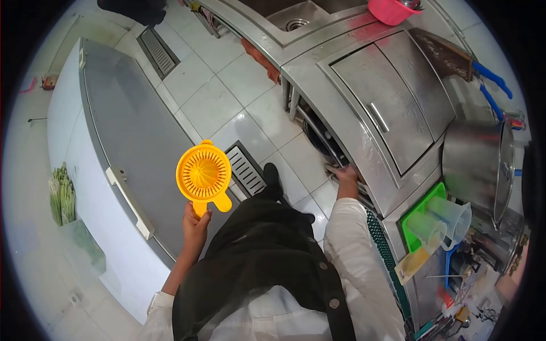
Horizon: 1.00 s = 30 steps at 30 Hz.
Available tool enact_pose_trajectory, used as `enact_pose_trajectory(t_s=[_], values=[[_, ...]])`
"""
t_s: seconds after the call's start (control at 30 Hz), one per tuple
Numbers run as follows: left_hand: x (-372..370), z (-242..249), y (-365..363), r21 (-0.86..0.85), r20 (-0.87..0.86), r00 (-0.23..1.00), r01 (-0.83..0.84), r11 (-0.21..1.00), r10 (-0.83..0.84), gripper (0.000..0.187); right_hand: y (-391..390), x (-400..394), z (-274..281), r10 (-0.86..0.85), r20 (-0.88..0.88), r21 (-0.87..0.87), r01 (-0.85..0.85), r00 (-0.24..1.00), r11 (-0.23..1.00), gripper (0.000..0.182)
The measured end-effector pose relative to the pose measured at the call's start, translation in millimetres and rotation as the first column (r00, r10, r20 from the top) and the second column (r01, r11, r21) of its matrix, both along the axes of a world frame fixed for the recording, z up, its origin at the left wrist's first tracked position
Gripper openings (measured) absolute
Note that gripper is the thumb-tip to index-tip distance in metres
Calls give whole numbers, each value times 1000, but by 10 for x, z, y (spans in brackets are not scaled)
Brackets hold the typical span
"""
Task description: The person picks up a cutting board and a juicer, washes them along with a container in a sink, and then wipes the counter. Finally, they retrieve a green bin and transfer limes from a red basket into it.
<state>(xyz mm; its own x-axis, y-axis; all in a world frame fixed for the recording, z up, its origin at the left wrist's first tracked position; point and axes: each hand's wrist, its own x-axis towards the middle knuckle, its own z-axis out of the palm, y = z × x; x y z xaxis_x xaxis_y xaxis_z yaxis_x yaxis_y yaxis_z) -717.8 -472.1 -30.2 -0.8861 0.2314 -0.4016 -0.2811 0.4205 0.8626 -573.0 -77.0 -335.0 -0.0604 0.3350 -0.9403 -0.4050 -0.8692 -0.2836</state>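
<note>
My left hand [195,231] is closed around the handle of a yellow-orange citrus juicer [203,172], held up with its ribbed cone and slotted strainer facing me. My right hand [344,173] reaches down to the open shelf under the steel counter [364,165]. Its fingers are bent around something at the shelf's edge that I cannot make out. Beside it, a dark round pan or pot [317,136] shows partly inside the shelf, the rest hidden by the counter.
A grey-topped white chest freezer [136,108] stands on the left, with green vegetables [61,196] beyond it. Right of the counter are a large steel pot [475,153], a green tray [410,227] and clear plastic jugs [449,213]. A pink basin [392,10] sits by the sink [298,17].
</note>
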Motion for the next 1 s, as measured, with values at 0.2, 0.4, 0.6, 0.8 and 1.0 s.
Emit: enact_pose_trajectory(t_s=[0.2, 0.4, 0.6, 0.8, 1.0], values=[[-165, -243, -18, 64, -18, 999, 27, 998, -26, 26, -641, 959, 154, 324, 169, 97, -343, 931, 934, 44], [-345, -126, 530, 285, -144, 986, 126, 950, -88, 31, -1218, 2419, 1241, 129, 237, 256, -190, 963, 948, 30], [-216, -12, 1064, 420, -217, 966, 222, 880, -141, 29, -937, 3976, 2065, -539, -269, 593, 578, 799, 561, 33], [-24, 118, 1393, 430, -286, 931, 335, 838, -226, 29, -625, 4364, 1855, -467, -10, 669, 353, 884, 654, 22], [-226, 296, 1597, 391, -240, 928, 362, 846, -285, 26, -735, 4257, 1990, -550, 192, 776, 218, 813, 592, 26]])
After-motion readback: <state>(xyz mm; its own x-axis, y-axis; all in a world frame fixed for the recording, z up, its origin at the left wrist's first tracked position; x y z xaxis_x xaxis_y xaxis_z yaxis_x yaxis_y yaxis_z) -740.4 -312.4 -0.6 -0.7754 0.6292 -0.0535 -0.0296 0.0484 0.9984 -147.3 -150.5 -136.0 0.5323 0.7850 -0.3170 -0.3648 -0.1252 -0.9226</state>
